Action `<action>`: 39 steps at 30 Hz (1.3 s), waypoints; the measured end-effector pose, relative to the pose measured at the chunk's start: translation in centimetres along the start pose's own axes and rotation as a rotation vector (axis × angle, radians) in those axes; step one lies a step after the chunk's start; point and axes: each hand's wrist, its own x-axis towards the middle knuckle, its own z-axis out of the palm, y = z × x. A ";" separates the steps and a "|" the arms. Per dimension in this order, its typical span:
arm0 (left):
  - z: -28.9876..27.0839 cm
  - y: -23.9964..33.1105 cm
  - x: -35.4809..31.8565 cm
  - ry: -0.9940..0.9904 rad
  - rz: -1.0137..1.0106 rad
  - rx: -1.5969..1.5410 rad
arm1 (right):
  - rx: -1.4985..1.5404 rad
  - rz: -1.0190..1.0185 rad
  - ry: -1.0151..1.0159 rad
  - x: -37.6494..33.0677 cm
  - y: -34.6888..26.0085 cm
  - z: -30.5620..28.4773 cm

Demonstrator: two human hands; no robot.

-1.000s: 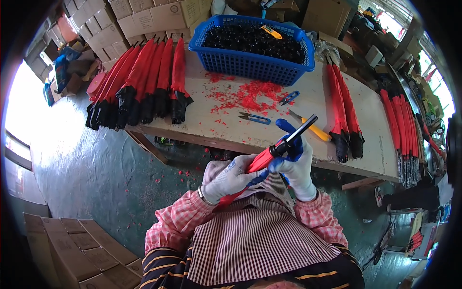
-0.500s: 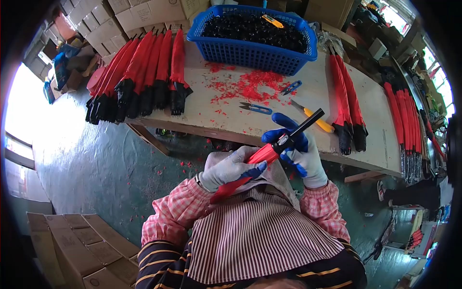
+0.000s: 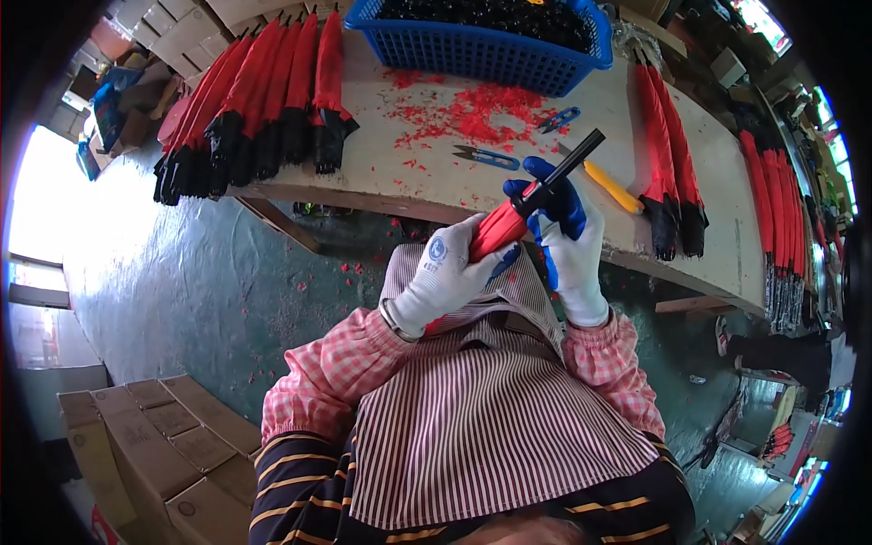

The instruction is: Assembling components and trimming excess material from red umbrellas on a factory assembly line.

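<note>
Umbrella: pleated red fabric, smooth black rod; held aslant over striped apron, before the worktop. Left hand, white knit glove: fingers wrapped around fabric. Right hand: blue-coated fingers curved behind rod; cannot tell whether gripping.

We see a workshop: its bench bears red scraps, snips, rows of furled umbrellas and a basket of small black parts, with cartons stacked behind it.
</note>
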 end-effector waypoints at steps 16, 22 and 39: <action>-2.1 -8.0 -0.7 -0.406 0.339 -0.131 | -0.013 -0.086 0.077 1.8 0.2 -2.3; -3.6 -11.7 -2.6 -0.680 -0.309 -0.440 | 0.126 -0.060 -0.056 2.2 -0.1 -2.6; -2.3 -11.2 -8.6 -0.221 -0.387 -0.176 | 0.172 -0.122 -0.092 0.3 1.9 0.4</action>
